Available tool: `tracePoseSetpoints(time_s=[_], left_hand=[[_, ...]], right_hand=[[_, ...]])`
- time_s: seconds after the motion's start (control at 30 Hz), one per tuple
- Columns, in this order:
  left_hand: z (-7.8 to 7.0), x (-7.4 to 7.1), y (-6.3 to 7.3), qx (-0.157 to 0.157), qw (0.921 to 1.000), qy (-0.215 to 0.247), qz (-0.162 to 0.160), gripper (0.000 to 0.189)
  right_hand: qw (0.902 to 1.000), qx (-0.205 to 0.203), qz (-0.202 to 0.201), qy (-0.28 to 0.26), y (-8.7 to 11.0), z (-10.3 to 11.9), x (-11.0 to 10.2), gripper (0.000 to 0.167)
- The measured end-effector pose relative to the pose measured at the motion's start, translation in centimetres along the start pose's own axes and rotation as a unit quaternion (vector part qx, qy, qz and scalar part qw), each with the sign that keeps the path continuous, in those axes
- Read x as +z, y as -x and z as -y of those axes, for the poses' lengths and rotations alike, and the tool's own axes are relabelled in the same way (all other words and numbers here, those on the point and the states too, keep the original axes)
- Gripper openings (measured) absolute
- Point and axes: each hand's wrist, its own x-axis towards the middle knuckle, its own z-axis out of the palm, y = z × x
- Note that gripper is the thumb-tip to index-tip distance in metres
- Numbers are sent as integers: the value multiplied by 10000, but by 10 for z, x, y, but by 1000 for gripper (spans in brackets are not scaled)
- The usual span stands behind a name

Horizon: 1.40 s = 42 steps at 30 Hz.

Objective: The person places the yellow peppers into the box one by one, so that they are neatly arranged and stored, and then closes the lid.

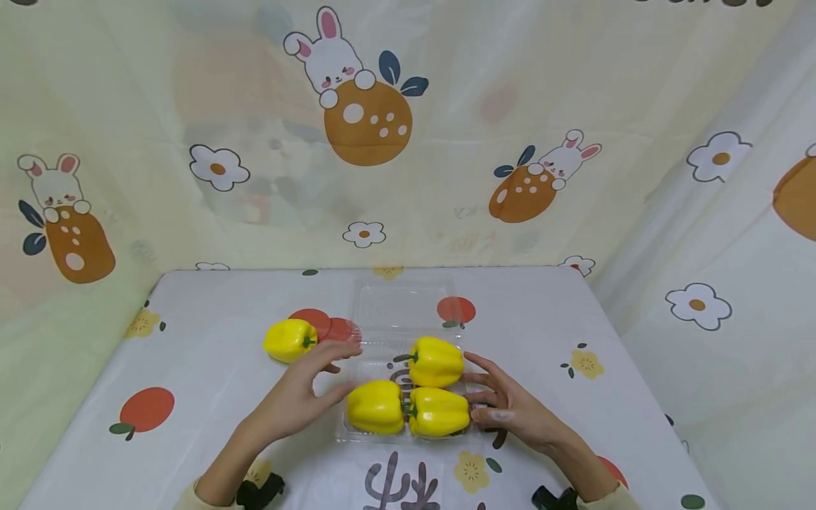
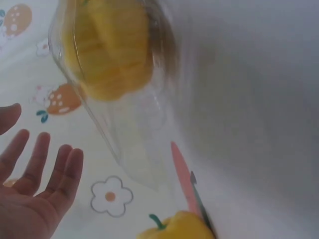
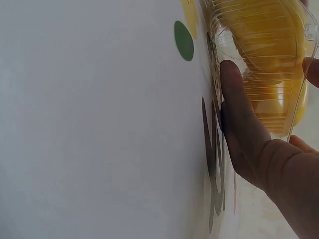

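Observation:
A clear plastic clamshell container lies on the table with its lid folded back. It holds three yellow bell peppers: one at the front left, one at the front right and one at the back right. My left hand hovers by the container's left side, fingers spread, nothing in its grasp; the left wrist view shows its empty palm. My right hand touches the container's right side with extended fingers. In the right wrist view its thumb lies along the outer wall.
Another yellow bell pepper lies on the tablecloth left of the container, just beyond my left hand. The white tablecloth has printed fruit and flowers. A printed curtain hangs behind the table's back edge.

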Motion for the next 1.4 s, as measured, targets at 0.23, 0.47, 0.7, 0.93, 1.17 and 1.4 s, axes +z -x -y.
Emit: tracePoseSetpoints(time_s=[0.23,0.47,0.7,0.93,1.17,1.4], left_hand=[[11,-14,-2,18,9994,-176,-287,52],[26,-33,-4,-175,9972,-288,-672,46],[41,-67,-6,-513,9938,-436,-879,46],[64,-91,-12,-527,9959,-278,-680,46],[87,-98,-15,-1024,9946,23,-132,47],[104,-98,-17,-1442,9883,403,291,53]], right_hand=[[10000,20,-25,26,0,-1,-1,93],[10000,42,-45,60,0,-1,-1,93],[9999,102,-76,113,-1,0,0,92],[9999,78,-71,118,-3,1,-2,91],[9999,68,-51,126,-2,1,-1,92],[9998,20,-38,171,-1,2,-2,94]])
